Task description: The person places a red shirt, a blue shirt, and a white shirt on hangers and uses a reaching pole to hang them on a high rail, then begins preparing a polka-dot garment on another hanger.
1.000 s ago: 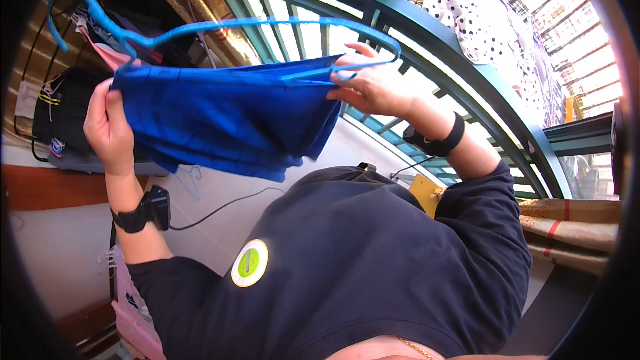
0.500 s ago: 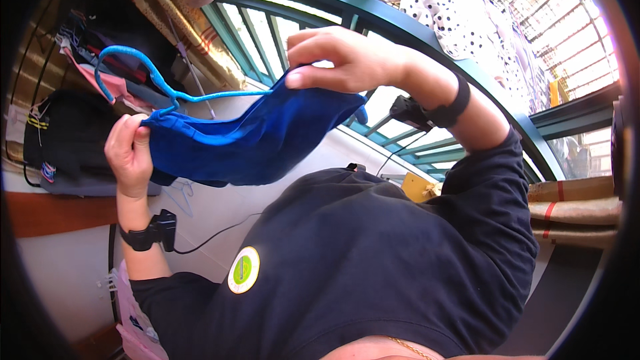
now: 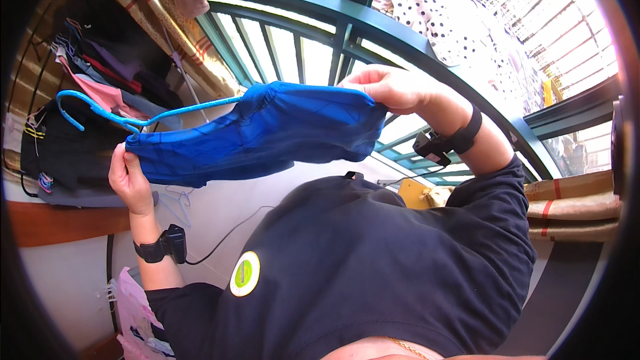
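A blue garment (image 3: 280, 127) hangs stretched out between my two hands, raised in front of my chest. A light blue clothes hanger (image 3: 130, 122) runs into it along the upper edge; its hook and one arm show, and the rest is hidden by the cloth. My left hand (image 3: 130, 177) pinches the garment's left end just below the neck of the hook. At the opposite end, the thumb and fingers of my right hand (image 3: 390, 89) grip the upper edge of the cloth. What kind of garment it is, I cannot tell.
Dark and pink clothes on hangers (image 3: 100, 87) crowd the left side beside a gold curtain (image 3: 157, 13). A green railing (image 3: 343, 20) crosses ahead, with a polka-dot cloth (image 3: 433, 17) beyond. Another hanger (image 3: 177, 207) and a pink item (image 3: 133, 293) lie lower left.
My right hand has shifted right and down, from mid-edge to the garment's far end. The cloth is now more spread out, and the hook has swung left and lower.
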Motion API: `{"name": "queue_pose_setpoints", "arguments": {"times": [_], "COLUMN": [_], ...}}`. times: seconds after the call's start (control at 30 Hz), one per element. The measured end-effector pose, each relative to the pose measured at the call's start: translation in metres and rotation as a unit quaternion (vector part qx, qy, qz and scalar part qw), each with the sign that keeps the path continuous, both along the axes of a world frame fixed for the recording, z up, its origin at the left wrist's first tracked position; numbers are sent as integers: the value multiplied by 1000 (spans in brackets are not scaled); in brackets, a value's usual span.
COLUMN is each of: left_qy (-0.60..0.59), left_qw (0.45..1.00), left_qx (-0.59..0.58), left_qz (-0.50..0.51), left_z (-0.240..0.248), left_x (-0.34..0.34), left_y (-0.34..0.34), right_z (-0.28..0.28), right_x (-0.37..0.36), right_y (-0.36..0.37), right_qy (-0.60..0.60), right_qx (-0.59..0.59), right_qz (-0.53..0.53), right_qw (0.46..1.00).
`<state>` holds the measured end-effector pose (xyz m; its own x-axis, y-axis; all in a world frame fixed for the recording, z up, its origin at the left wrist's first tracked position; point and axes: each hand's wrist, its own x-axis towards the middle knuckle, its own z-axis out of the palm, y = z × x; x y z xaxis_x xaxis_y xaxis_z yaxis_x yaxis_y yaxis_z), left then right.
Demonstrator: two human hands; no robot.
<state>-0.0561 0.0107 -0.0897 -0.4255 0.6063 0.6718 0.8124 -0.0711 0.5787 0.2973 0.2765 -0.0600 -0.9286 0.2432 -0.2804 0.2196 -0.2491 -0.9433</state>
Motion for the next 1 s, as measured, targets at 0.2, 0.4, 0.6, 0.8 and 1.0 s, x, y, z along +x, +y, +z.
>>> {"name": "queue_pose_setpoints", "arguments": {"times": [0.2,0.4,0.6,0.8,1.0], "left_qy": [106,32,107,191,140], "left_qw": [994,999,994,981,990], "left_qx": [-19,6,5,-14,-2], "left_qz": [-9,8,-16,-17,9], "left_z": [11,-2,6,11,6], "left_x": [5,-1,6,11,12], "left_y": [-6,-4,1,1,3], "right_z": [36,27,25,17,12], "right_x": [4,6,5,4,0], "right_y": [-19,-25,-16,-16,-21], "right_qy": [124,97,31,176,139], "right_qx": [360,357,223,146,175], "right_qz": [-124,-120,-78,-70,-52], "right_qw": [916,921,971,971,973]}}
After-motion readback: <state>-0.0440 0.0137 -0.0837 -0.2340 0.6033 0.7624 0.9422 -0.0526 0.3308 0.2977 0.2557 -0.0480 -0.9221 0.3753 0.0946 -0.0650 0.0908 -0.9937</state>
